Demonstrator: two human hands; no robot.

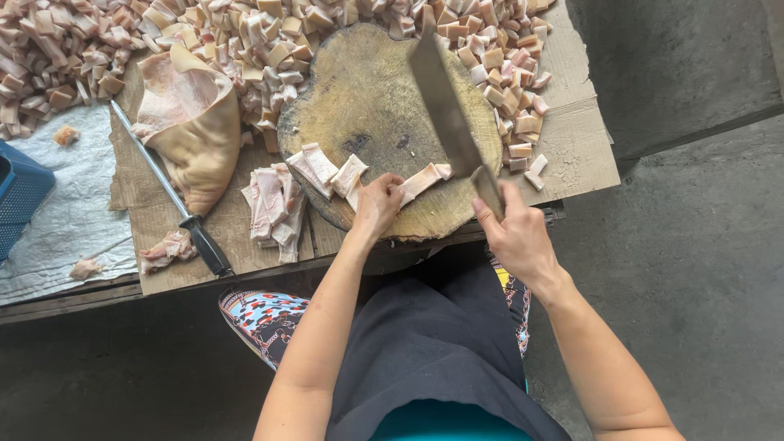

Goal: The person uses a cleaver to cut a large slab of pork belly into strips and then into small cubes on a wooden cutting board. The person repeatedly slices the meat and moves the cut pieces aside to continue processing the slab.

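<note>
My right hand point(514, 233) grips the handle of a large cleaver point(445, 102), its blade raised over the round wooden chopping block point(371, 98). My left hand point(376, 204) presses down on a strip of pale pork skin point(420, 181) lying at the block's near edge. More strips point(327, 167) rest on the block to the left of that hand.
A heap of cut pork cubes point(245, 37) covers the far side of the cardboard-covered table point(572, 147). A large uncut skin piece point(192, 122), a sharpening steel point(167, 192) and a stack of strips point(276, 208) lie left. A blue basket point(18, 196) stands at far left.
</note>
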